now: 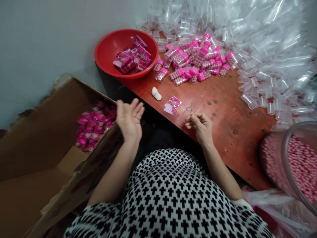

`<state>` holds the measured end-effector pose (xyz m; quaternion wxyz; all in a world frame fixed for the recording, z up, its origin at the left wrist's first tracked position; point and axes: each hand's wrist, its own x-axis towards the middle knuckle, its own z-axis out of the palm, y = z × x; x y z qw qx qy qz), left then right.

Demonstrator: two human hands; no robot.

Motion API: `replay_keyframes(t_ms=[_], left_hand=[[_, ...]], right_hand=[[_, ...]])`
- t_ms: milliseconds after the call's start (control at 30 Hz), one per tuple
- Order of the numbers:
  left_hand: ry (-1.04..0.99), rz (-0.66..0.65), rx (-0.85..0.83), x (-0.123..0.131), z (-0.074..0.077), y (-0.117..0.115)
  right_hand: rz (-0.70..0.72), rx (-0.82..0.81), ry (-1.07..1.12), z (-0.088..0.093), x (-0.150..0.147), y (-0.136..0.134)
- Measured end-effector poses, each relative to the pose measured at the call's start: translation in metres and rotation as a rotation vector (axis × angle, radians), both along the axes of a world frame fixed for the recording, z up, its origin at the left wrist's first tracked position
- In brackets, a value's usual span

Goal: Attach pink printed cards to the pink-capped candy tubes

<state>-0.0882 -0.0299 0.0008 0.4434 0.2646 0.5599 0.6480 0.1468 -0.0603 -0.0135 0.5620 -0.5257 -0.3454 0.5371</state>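
Note:
My left hand (130,120) is raised beside the rim of the cardboard box (71,158), palm showing and fingers spread, with nothing in it. Inside that box lies a heap of pink wrapped packets (95,127). Over the table's near edge is my right hand (201,125), its fingers curled and the thumb pressed to them; anything pinched there is hidden. One flat pink printed sachet (172,105) lies on the table just left of the right hand. Next to the sachet sits a small crumpled white lump (156,94).
A red bowl (105,62) of pink sachets stands at the table's (223,102) back left. Bead-filled bottles (198,56) with pink caps are piled beyond. Many clear plastic tubes (267,66) cover the back and right. A tub of pink beads (302,162) stands far right.

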Motion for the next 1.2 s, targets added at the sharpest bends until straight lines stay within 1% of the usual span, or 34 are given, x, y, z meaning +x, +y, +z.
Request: replay_keyframes(t_ms=[33,100,167,200,267,333,467,600,733,800,867,933,1033,1133,1200], left_hand=[[0.148,-0.037,0.066,0.010,-0.011,0.007],[0.580,-0.265,0.166,0.032,-0.032,0.023],[0.873,-0.393,0.214,0.050,-0.047,0.037],[0.972,-0.429,0.221,0.056,-0.052,0.042],[1.081,-0.442,0.218,0.062,-0.057,0.047],[1.107,-0.416,0.219,0.063,-0.059,0.048],[1.066,-0.392,0.243,0.063,-0.063,0.044],[1.023,-0.359,0.273,0.066,-0.063,0.041],[1.031,-0.390,0.301,0.070,-0.058,0.038],[1.056,-0.406,0.304,0.069,-0.057,0.038],[1.072,-0.417,0.296,0.068,-0.058,0.038],[1.073,-0.416,0.286,0.067,-0.062,0.039],[1.069,-0.374,0.297,0.067,-0.071,0.042],[1.066,-0.306,0.349,0.069,-0.076,0.043],[1.054,-0.267,0.402,0.070,-0.074,0.042]], right_hand=[[0.017,-0.014,0.001,-0.002,0.000,-0.001],[0.050,-0.042,-0.004,-0.004,-0.003,-0.003],[0.068,-0.060,-0.022,-0.003,-0.005,-0.005],[0.072,-0.065,-0.032,-0.003,-0.005,-0.005],[0.085,-0.069,-0.048,-0.002,-0.005,-0.004],[0.101,-0.070,-0.055,-0.001,-0.005,-0.001],[0.136,-0.043,-0.093,-0.002,-0.007,0.009],[0.085,0.023,-0.130,-0.008,-0.014,0.029],[0.083,0.042,-0.114,-0.016,-0.020,0.054],[0.069,0.046,-0.125,-0.017,-0.019,0.062],[0.036,0.049,-0.158,-0.014,-0.014,0.063],[0.020,0.019,-0.197,-0.010,-0.007,0.059],[0.046,-0.046,-0.229,-0.005,-0.001,0.048],[0.087,-0.019,-0.209,-0.005,-0.006,0.042],[0.090,0.018,-0.175,-0.008,-0.014,0.044]])
